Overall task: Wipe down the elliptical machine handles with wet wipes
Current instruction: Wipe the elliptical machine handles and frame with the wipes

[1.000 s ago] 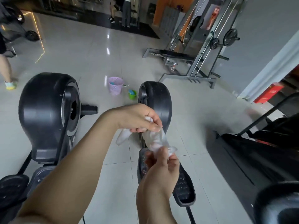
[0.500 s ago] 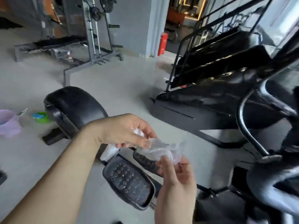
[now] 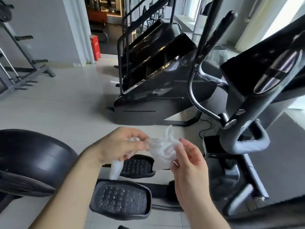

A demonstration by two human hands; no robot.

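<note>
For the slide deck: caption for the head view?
Left hand and right hand pinch a wet wipe beside the elliptical handle.

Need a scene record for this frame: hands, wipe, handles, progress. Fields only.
left hand: pinches the wet wipe at its left side
right hand: pinches the wet wipe's right side
wet wipe: white, crumpled, held in the air between both hands
white piece: hangs below the left hand; cannot tell if it is wipe or wrapper
elliptical handles: right of the hands, apart from them, untouched
pedals: below the hands
progress: wiping not yet begun
</note>
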